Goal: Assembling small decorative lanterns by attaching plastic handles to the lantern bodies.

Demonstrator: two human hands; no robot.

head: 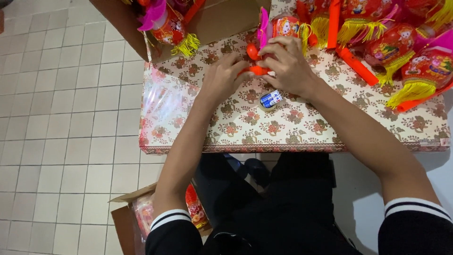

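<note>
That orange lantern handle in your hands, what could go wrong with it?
1. Both hands, left and right, squeeze the orange handle close together; a thin plastic part like that might snap or slip out.
2. The batteries lie loose just under the right wrist, so a nudge could roll them off the table.
3. The lanterns are piled close by; their tassels may snag.

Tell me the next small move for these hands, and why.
Probably lift a battery from the batteries with the right hand: both hands, the left hand included, already hold the orange handle of the lantern, and the batteries lie just below them.
</note>
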